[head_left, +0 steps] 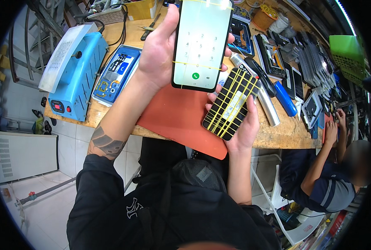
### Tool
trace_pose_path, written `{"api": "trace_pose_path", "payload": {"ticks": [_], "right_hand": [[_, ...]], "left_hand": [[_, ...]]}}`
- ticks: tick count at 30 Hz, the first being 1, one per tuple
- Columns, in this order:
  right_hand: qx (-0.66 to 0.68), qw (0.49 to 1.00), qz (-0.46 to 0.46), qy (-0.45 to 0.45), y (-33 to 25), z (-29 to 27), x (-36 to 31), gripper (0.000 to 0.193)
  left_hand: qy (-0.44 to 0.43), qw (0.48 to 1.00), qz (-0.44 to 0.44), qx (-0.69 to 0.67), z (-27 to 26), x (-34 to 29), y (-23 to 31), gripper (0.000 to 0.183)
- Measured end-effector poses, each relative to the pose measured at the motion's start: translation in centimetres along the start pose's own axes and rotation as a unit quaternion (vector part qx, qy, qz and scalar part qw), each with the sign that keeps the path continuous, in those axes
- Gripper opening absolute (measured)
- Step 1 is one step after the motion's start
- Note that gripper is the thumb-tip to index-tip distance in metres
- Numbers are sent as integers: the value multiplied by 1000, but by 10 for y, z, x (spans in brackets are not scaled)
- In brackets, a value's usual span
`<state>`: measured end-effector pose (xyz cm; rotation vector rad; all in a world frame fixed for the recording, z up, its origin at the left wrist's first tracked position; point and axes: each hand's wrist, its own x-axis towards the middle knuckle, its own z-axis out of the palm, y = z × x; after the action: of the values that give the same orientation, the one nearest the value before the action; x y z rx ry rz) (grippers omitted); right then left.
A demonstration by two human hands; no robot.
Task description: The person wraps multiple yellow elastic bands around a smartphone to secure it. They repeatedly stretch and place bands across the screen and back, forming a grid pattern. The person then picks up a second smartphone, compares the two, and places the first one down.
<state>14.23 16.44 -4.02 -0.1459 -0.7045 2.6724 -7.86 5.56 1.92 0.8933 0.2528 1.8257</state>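
Raised over the far part of the bench, my left hand [158, 54] grips a smartphone [200, 50] by its sides. Its lit screen shows a dial pad with a green call button, and thin yellow rubber bands cross it near top and bottom. Lower and to the right, my right hand [246, 127] is wrapped round a second, dark phone [231, 104]. Many yellow rubber bands run over that one lengthwise and crosswise, with a pale label in the middle. A red-orange mat [173, 112] lies under both hands.
At left stand a blue heating machine [75, 75] and an opened phone [115, 75] with bare circuit boards. To the right lie a silver tube [268, 108], a blue cylinder [285, 98] and stacked phone parts [316, 62]. A co-worker [327, 179] sits at far right.
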Motion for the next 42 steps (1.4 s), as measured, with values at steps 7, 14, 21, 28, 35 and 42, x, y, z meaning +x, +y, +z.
{"api": "trace_pose_path", "payload": {"ticks": [7,14,21,28,35,42], "right_hand": [[-58,998,-8,23,-1,5,-2,55],[-175,982,-46,55,9,36,-5,53],[-154,983,-75,67,16,59,0,50],[-199,967,-120,107,18,53,3,49],[-236,954,-150,110,17,54,2,42],[-240,952,-150,117,16,55,1,40]], "left_hand": [[20,1000,0,7,-1,-2,2,87],[38,999,6,5,6,-2,-10,86],[101,993,45,30,17,3,-16,77],[114,993,33,-4,22,5,-21,76],[140,990,24,-9,20,1,-23,75],[155,987,30,-5,21,1,-25,76]]}}
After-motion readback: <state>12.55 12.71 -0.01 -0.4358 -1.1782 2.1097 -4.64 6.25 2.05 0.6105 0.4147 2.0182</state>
